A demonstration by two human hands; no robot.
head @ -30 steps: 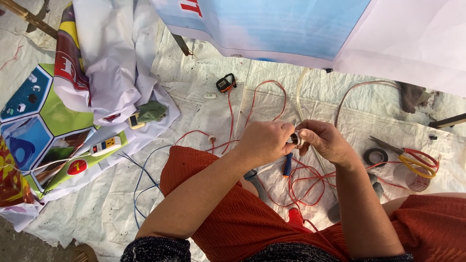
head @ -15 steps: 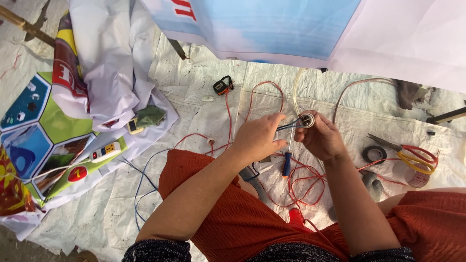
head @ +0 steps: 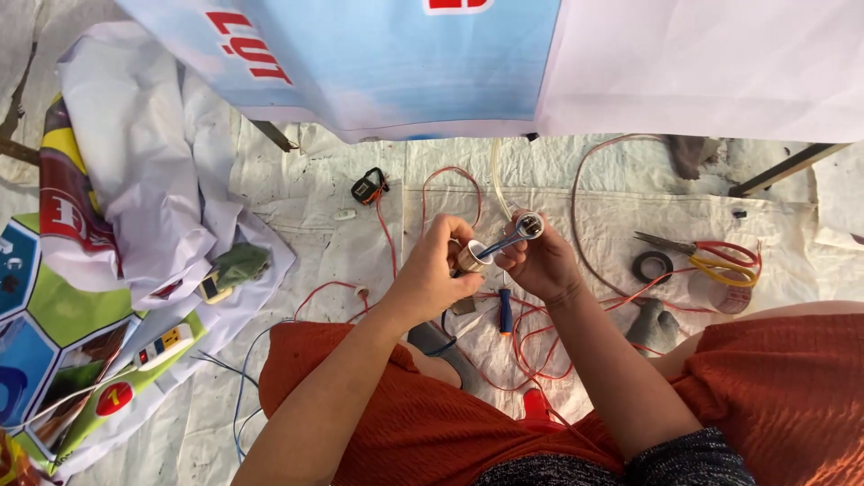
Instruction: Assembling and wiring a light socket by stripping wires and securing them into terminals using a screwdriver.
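Overhead, a small round white lamp socket [head: 529,225] is gripped in the right hand [head: 540,265], while a slim metal screwdriver [head: 499,246] is clenched in the left hand [head: 432,270] and pressed against it. Thin red wire [head: 540,333], yellow-handled scissors [head: 711,256] and a black tape roll [head: 652,266] are spread on the white tarpaulin floor [head: 315,207] nearby.

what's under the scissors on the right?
The red-and-yellow-handled scissors lie on the white ground sheet, handles over a round reddish disc and red wire. Whatever lies beneath the sheet is covered.
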